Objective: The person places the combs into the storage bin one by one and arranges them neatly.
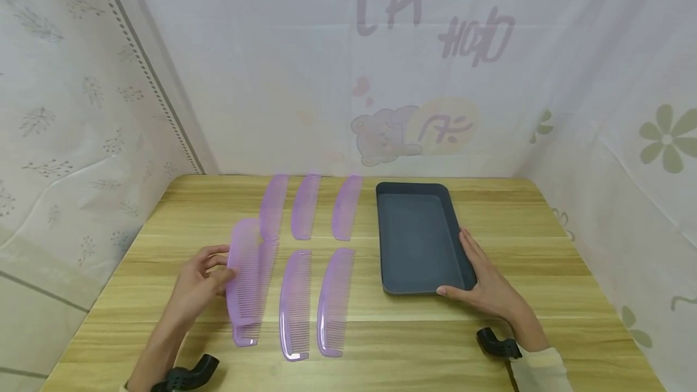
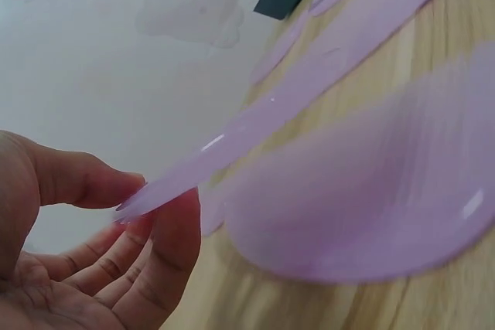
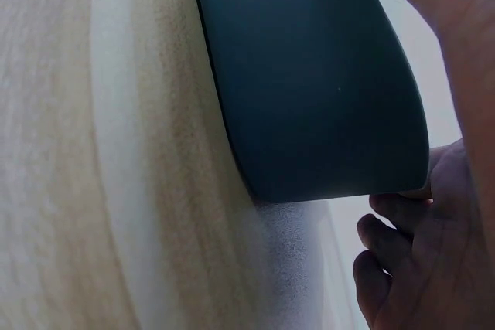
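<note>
My left hand (image 1: 198, 286) pinches a translucent purple comb (image 2: 240, 129) by its spine edge, thumb on one face and fingers on the other. In the head view the held comb overlaps another purple comb (image 1: 247, 336) lying beneath it. Two more combs (image 1: 288, 307) (image 1: 327, 307) lie to its right, teeth facing right. On the table's right half sits a dark grey rectangular tray (image 1: 416, 241) with nothing in it. My right hand (image 1: 490, 289) holds its near right corner, thumb at the front rim and fingers along the right side.
Behind the front combs, a row of three purple combs (image 1: 274, 207) (image 1: 306, 207) (image 1: 346, 207) lies near the far edge of the wooden table (image 1: 403, 343). Printed white cloth (image 1: 272, 77) hangs behind the table and at both sides.
</note>
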### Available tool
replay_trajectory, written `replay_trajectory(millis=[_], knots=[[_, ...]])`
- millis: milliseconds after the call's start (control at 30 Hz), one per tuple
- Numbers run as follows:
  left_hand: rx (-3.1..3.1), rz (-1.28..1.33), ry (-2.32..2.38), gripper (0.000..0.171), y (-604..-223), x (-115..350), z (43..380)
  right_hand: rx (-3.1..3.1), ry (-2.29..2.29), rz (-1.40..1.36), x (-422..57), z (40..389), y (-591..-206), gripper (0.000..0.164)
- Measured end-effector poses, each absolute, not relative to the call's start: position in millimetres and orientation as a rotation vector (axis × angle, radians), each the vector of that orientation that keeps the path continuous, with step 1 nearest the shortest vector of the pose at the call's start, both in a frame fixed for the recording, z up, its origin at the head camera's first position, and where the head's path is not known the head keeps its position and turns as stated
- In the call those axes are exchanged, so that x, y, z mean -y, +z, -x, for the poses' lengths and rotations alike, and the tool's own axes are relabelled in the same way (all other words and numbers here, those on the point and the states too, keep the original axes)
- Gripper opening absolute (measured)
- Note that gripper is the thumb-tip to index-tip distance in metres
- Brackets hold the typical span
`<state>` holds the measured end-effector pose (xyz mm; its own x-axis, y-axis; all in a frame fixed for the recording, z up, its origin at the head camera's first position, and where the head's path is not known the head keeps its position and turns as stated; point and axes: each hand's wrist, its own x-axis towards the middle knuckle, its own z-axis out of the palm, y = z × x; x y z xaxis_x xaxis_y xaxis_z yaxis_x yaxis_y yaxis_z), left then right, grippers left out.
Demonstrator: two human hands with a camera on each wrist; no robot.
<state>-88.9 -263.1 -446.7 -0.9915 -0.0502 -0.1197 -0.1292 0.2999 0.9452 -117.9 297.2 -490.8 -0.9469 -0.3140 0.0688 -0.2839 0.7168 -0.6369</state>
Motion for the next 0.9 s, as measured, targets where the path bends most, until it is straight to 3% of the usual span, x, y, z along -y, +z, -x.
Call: replay_trajectory(millis=[900], knots=[[-2.398, 0.117, 1.914, 0.051, -448, 208, 112, -2.868, -1.048, 0.485, -297, 118, -491, 0.125]])
